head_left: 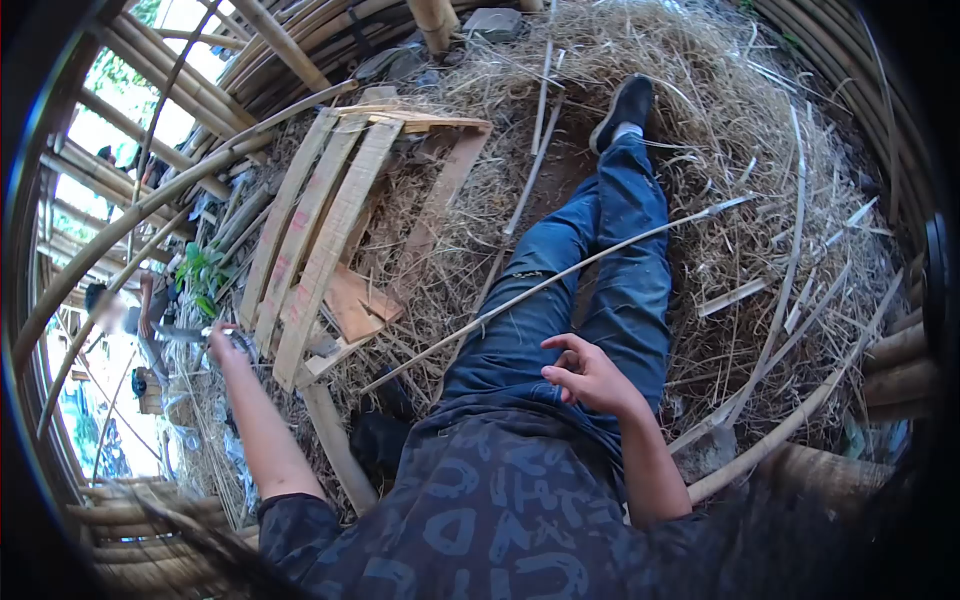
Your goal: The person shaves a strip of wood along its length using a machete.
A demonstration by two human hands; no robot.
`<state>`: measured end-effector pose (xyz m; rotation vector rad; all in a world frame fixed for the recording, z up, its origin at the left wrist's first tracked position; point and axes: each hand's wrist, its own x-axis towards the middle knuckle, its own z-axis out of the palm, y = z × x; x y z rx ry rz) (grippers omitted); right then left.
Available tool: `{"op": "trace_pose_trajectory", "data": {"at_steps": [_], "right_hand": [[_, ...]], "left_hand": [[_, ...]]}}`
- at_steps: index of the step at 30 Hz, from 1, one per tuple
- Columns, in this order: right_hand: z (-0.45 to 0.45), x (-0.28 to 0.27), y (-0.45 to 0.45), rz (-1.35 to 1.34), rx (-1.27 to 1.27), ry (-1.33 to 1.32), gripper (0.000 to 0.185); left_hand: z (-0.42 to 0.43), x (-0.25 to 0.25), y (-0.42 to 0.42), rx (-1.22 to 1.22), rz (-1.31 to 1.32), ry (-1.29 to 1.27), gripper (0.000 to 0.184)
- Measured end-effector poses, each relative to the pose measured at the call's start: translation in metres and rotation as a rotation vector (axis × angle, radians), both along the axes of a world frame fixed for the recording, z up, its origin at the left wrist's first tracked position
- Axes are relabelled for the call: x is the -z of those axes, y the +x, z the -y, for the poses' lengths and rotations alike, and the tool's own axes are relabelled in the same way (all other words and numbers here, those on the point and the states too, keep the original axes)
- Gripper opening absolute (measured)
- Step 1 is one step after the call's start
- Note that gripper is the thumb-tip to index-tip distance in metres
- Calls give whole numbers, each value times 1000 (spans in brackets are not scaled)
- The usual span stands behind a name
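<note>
My left hand (228, 345) is stretched out at the left, its fingers closed around the near end of a grey, knife-like tool (182, 334) that points left. Its small details are hard to make out. Over my lap, my right hand (590, 378) is empty, with its fingers loosely bent and apart. A thin bamboo strip (560, 265) lies slantwise across my legs, not touching either hand. Beside my left hand stands a tilted frame of pale wooden slats (335, 235).
Straw (710, 130) and loose split strips (797, 240) cover the ground around my outstretched legs (625, 270). Bamboo poles (150, 205) form a structure at the left. Beyond it, another person (150, 325) is partly visible. A green plant (203, 275) grows near the slats.
</note>
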<state>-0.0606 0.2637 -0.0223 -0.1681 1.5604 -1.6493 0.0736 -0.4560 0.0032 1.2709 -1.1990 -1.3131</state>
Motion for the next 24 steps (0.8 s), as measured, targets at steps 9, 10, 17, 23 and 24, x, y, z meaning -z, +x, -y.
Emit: {"op": "trace_pose_trajectory", "data": {"at_steps": [9,10,17,23,24], "right_hand": [[29,5,-15,-32,-44,-12,50],[36,1,-15,-54,-66,-31,51],[70,-22,10,-189,-112,-143,66],[80,-4,28,-376,74,-173,61],[76,-1,26,-345,125,-182,54]], "left_hand": [[98,-40,17,62,-551,166,5],[63,-40,2,64,-453,134,6],[-355,-22,-63,524,-33,-202,28],[-510,-5,-79,1381,47,22,31],[-510,3,-82,1393,46,24,31]]}}
